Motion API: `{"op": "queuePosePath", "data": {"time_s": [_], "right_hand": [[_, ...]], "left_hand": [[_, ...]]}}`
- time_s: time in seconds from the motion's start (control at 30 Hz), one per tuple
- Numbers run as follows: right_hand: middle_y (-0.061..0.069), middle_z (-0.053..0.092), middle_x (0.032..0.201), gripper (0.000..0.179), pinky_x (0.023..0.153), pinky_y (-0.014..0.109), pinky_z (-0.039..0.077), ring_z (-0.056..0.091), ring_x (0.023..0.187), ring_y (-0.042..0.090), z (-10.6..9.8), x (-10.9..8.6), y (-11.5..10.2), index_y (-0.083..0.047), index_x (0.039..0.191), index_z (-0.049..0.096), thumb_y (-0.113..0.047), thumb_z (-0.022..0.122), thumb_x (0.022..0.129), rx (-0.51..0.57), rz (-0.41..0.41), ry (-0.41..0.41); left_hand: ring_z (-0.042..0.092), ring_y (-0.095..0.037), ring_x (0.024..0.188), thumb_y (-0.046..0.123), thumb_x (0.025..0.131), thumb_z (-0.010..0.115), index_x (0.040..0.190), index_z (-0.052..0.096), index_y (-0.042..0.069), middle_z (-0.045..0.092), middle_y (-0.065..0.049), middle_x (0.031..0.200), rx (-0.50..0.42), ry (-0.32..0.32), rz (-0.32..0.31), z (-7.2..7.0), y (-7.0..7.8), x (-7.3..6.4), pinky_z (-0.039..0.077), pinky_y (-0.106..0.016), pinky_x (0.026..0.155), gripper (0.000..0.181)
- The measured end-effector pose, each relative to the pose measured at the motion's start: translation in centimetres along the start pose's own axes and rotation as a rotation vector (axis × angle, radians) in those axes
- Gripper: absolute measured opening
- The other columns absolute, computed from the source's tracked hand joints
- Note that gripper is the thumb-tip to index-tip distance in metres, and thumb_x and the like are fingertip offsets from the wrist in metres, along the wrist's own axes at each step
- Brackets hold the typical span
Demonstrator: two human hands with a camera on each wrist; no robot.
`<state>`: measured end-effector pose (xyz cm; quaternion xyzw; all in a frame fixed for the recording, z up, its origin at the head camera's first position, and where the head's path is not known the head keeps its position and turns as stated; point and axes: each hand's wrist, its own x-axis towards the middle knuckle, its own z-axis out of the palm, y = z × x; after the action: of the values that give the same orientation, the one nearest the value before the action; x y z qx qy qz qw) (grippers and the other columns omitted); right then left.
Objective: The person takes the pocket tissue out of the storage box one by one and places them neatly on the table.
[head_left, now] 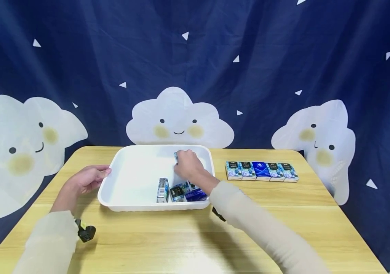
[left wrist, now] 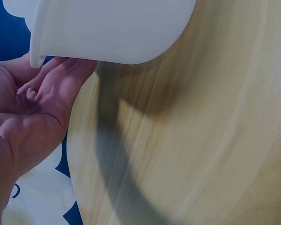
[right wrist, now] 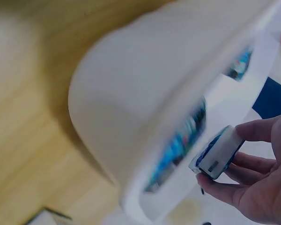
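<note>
A white tray stands on the table. My left hand grips its left edge, thumb at the rim and fingers beneath. Over the tray's right side, my right hand holds a small pocket tissue pack between thumb and fingers. Most of that pack is hidden in the head view. In the tray's near right part, one flowered tissue pack stands on edge. Beside it lie other flowered packs and a dark blue pack, partly covered by my right forearm.
To the right of the tray, several flowered tissue packs and one blue pack lie side by side in a row. The wooden table ends at a dark blue curtain with clouds on it.
</note>
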<state>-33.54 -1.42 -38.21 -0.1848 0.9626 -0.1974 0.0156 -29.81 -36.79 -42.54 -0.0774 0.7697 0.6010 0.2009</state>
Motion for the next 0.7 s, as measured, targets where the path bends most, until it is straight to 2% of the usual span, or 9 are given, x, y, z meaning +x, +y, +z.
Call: {"op": "queuePosePath", "data": {"time_s": [0.07, 0.2, 0.3, 0.37, 0.47, 0.6, 0.7], "right_hand": [[0.001, 0.039, 0.060, 0.025, 0.045, 0.024, 0.036, 0.040, 0.051, 0.013, -0.8, -0.2, 0.2, -0.013, 0.071, 0.045, -0.001, 0.055, 0.090, -0.011, -0.029, 0.022], [0.003, 0.046, 0.065, 0.020, 0.047, 0.024, 0.037, 0.043, 0.054, 0.014, -2.4, -0.8, 0.7, -0.012, 0.074, 0.050, 0.001, 0.054, 0.089, -0.021, -0.079, 0.064], [0.001, 0.038, 0.063, 0.024, 0.048, 0.024, 0.034, 0.036, 0.052, 0.013, -3.4, -1.3, 1.4, -0.012, 0.072, 0.045, 0.002, 0.053, 0.090, -0.007, -0.098, 0.066], [-0.001, 0.031, 0.061, 0.027, 0.048, 0.024, 0.032, 0.031, 0.052, 0.012, -4.1, -1.6, 1.9, -0.012, 0.070, 0.042, 0.002, 0.052, 0.090, -0.003, -0.103, 0.065], [-0.001, 0.028, 0.060, 0.025, 0.049, 0.024, 0.031, 0.028, 0.051, 0.012, -4.9, -2.1, 2.6, -0.011, 0.071, 0.046, 0.001, 0.053, 0.092, -0.004, -0.103, 0.077], [-0.001, 0.031, 0.061, 0.019, 0.048, 0.024, 0.029, 0.029, 0.051, 0.012, -5.8, -2.6, 3.6, -0.009, 0.076, 0.053, -0.001, 0.054, 0.093, -0.017, -0.104, 0.099], [-0.001, 0.031, 0.061, 0.019, 0.048, 0.024, 0.026, 0.026, 0.051, 0.011, -6.3, -3.0, 4.6, -0.008, 0.074, 0.052, -0.001, 0.053, 0.092, -0.028, -0.106, 0.105]], "left_hand": [[0.067, 0.000, 0.085, 0.022, 0.108, 0.049, 0.159, 0.010, -0.007, 0.069, 0.016, 0.094, 0.005, -0.002, -0.001, 0.0, -0.1, 0.1, 0.058, -0.018, 0.077, 0.070], [0.067, 0.000, 0.085, 0.023, 0.108, 0.049, 0.159, 0.011, -0.007, 0.069, 0.016, 0.094, 0.018, 0.004, -0.007, -0.1, -0.2, 0.1, 0.058, -0.017, 0.075, 0.071], [0.067, -0.001, 0.085, 0.023, 0.108, 0.049, 0.159, 0.011, -0.006, 0.069, 0.016, 0.094, 0.028, 0.005, -0.010, -0.1, -0.2, 0.2, 0.057, -0.017, 0.074, 0.070], [0.067, -0.001, 0.085, 0.023, 0.108, 0.049, 0.159, 0.011, -0.006, 0.069, 0.016, 0.094, 0.028, 0.002, -0.011, -0.1, -0.2, 0.2, 0.057, -0.017, 0.074, 0.070], [0.068, -0.001, 0.087, 0.023, 0.108, 0.049, 0.159, 0.010, -0.007, 0.069, 0.016, 0.095, 0.025, -0.005, -0.005, -0.2, -0.2, 0.3, 0.058, -0.018, 0.077, 0.071], [0.068, 0.000, 0.088, 0.022, 0.108, 0.050, 0.159, 0.008, -0.008, 0.069, 0.016, 0.096, 0.009, -0.013, 0.004, -0.3, -0.2, 0.4, 0.059, -0.020, 0.082, 0.072], [0.068, 0.000, 0.088, 0.022, 0.108, 0.050, 0.159, 0.008, -0.008, 0.069, 0.017, 0.095, 0.004, -0.015, 0.004, -0.3, -0.2, 0.4, 0.059, -0.020, 0.082, 0.072]]}}
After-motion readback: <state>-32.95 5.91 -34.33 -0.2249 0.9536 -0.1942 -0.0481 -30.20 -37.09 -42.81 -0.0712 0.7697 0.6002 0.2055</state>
